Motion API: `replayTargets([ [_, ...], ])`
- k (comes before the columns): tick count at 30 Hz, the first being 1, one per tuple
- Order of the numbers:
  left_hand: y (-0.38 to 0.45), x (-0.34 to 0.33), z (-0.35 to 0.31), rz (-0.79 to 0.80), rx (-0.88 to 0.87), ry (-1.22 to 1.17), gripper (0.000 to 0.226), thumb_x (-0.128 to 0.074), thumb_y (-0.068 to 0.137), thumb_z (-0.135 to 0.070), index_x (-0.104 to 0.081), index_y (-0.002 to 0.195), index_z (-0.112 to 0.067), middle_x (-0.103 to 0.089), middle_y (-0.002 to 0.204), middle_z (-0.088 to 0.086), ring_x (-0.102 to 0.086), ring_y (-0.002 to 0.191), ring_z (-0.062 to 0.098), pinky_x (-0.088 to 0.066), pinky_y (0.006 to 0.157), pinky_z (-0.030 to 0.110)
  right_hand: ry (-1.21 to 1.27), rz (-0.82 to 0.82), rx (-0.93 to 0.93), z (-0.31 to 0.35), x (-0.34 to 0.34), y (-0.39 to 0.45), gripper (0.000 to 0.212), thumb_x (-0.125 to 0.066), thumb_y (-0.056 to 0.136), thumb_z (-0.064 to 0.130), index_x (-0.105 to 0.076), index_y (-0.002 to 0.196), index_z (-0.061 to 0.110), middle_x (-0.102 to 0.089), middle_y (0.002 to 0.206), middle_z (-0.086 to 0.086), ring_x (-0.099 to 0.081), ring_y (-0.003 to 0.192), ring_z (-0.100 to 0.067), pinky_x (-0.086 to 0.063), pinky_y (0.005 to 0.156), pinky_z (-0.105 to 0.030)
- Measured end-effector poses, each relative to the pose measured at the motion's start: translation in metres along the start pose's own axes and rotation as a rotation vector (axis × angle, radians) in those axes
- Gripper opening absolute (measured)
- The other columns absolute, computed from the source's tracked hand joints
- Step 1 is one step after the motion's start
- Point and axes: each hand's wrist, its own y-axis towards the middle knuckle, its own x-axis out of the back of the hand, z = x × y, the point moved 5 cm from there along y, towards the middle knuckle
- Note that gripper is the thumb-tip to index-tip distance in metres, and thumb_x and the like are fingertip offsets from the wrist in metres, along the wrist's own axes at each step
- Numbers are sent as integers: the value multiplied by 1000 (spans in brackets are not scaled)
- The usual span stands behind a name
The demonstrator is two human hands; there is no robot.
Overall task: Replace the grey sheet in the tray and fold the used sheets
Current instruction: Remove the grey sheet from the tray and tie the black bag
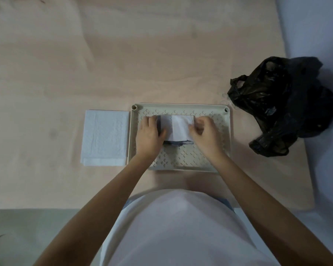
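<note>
Grey sheet (178,129) folded, lying crosswise in tray (226,131), left hand (149,134) and right hand (205,134) gripping its ends

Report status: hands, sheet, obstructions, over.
Left hand and right hand both grip folded sheet over tray. Fresh white sheet left of tray. Nothing obstructing.

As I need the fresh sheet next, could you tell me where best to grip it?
Pinch the white sheet at its near edge, coming from the left: it lies flat and folded, close against the tray on its right.
</note>
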Motion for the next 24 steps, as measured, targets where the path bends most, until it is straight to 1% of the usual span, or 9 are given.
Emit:
replayTargets([
  [2,-2,-3,4,81,132,7,48,-61,88,-34,-46,120,-1,-52,118,14,-54,101,30,-48,75,40,17,112,-177,-5,-9,1,36,-68,82,38,-55,103,11,-64,101,-4,-62,86,-19,-53,79,-41],
  [4,-3,-9,8,211,235,-48,54,-65,85,-40,-43,118,-3,-53,116,12,-55,98,29,-48,74,40,-3,150,-245,-8,-14,2,37,-71,78,40,-56,97,12,-65,94,-3,-62,81,-18,-53,74,-38],
  [7,-3,-15,13,318,368,-205,58,-70,80,-39,-42,117,-4,-55,113,11,-55,92,25,-45,68,33,39,181,-333,-12,-19,6,43,-75,75,38,-59,102,10,-65,95,-1,-62,86,-18,-51,75,-34],
  [11,-1,-15,13,376,488,-437,69,-79,74,-34,-47,122,3,-60,110,14,-60,97,26,-49,69,29,349,226,-437,-10,-15,1,39,-80,72,25,-59,104,15,-62,92,5,-58,77,-5,-44,55,-17],
  [14,-5,-10,6,408,478,-638,62,-79,74,-26,-53,122,2,-63,111,9,-60,92,21,-51,64,21,480,250,-435,-9,-8,-9,42,-80,72,22,-59,108,17,-65,96,5,-62,80,-7,-47,49,-15],
  [17,-13,-3,0,412,476,-839,46,-79,74,-15,-55,111,-4,-62,105,10,-62,99,28,-56,82,41,606,244,-417,-9,-2,-20,41,-79,74,21,-57,108,23,-66,101,4,-65,88,-13,-54,56,-23],
  [19,-18,-2,-5,429,465,-951,38,-77,74,-9,-52,102,-8,-62,106,13,-62,99,31,-54,86,48,690,243,-390,-9,1,-28,37,-78,76,22,-58,107,26,-67,105,2,-65,94,-17,-56,65,-31],
  [22,-23,-2,-16,492,445,-1086,32,-75,76,-7,-51,97,-11,-61,110,16,-64,95,29,-57,80,45,803,222,-351,-11,7,-39,38,-76,78,27,-59,112,22,-68,109,0,-65,100,-18,-56,75,-34],
  [24,-25,-1,-23,518,407,-1129,32,-74,77,-9,-52,100,-10,-62,110,15,-66,93,27,-59,73,41,826,208,-347,-13,12,-46,42,-74,78,34,-61,115,19,-69,110,-1,-66,101,-19,-56,80,-34],
])
